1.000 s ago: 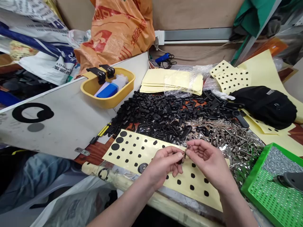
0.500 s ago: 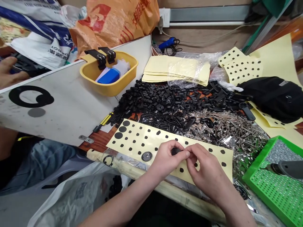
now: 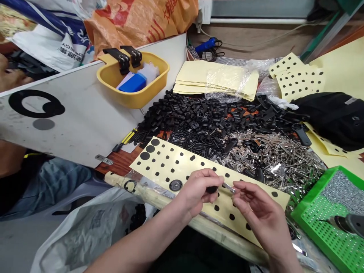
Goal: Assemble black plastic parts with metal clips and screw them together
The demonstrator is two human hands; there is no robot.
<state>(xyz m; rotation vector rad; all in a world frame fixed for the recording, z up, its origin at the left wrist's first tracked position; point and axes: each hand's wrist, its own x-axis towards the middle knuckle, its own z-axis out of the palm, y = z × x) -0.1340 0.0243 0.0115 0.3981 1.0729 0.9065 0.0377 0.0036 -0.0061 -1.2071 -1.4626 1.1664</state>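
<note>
My left hand (image 3: 196,191) is closed around a small black plastic part (image 3: 212,189), mostly hidden by the fingers. Between my two hands runs a thin shiny metal strip (image 3: 229,187); its left end meets my left fingertips and its right end is pinched by my right hand (image 3: 260,212). Both hands hover over a yellow sheet (image 3: 196,168) dotted with black spots. On that sheet, left of my left hand, lies a round grey-black disc (image 3: 175,185).
Beyond the sheet spread heaps of black plastic parts (image 3: 199,117) and metal pieces (image 3: 275,151). At right stands a green tray (image 3: 327,216) of screws with a power driver (image 3: 349,223). A yellow basket (image 3: 133,100) hangs on the white partition (image 3: 82,117). Another person's hand (image 3: 13,76) shows at far left.
My hands have moved apart, the right one shifting right and down. The metal strip now shows between them. The view has shifted slightly.
</note>
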